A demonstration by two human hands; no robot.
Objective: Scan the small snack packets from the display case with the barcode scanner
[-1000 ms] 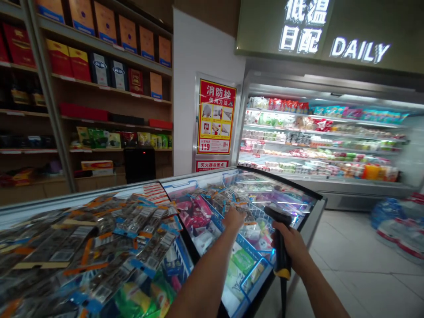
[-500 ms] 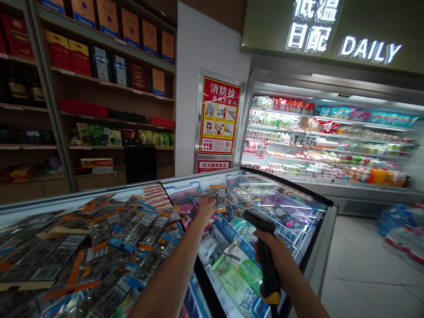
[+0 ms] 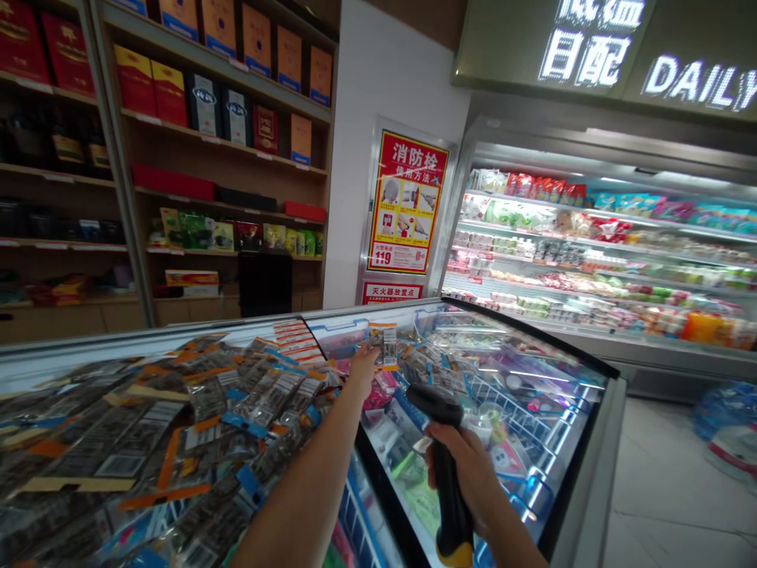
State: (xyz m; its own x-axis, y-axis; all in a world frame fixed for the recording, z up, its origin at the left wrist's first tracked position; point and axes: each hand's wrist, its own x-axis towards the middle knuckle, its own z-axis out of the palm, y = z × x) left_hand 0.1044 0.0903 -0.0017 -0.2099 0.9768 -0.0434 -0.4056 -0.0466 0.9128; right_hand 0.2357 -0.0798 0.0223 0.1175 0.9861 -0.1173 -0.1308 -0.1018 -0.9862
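Over the far part of the chest freezer (image 3: 583, 465), my left hand (image 3: 365, 359) grips a small clear packet (image 3: 387, 345) with orange ends and a barcode label facing me. My right hand (image 3: 467, 465) is wrapped round the handle of a black and yellow barcode scanner (image 3: 445, 473), whose head points toward the packet. Left of my arm, a large heap of similar packets (image 3: 142, 426), with orange or blue ends, lies spread on the freezer's top. More packets (image 3: 434, 367) lie beyond the scanner. Through the glass, blue wire baskets (image 3: 514, 406) and bagged goods show.
Wooden shelves (image 3: 225, 177) with boxed goods stand behind at the left. A red fire-hydrant poster (image 3: 408, 201) hangs on the wall. An open chiller (image 3: 591, 260) runs along the back right, and blue water bottles (image 3: 727, 418) stand on the floor.
The view has turned slightly left. My right hand has brought the scanner leftward, nearer the packet. My left hand still holds the packet up.
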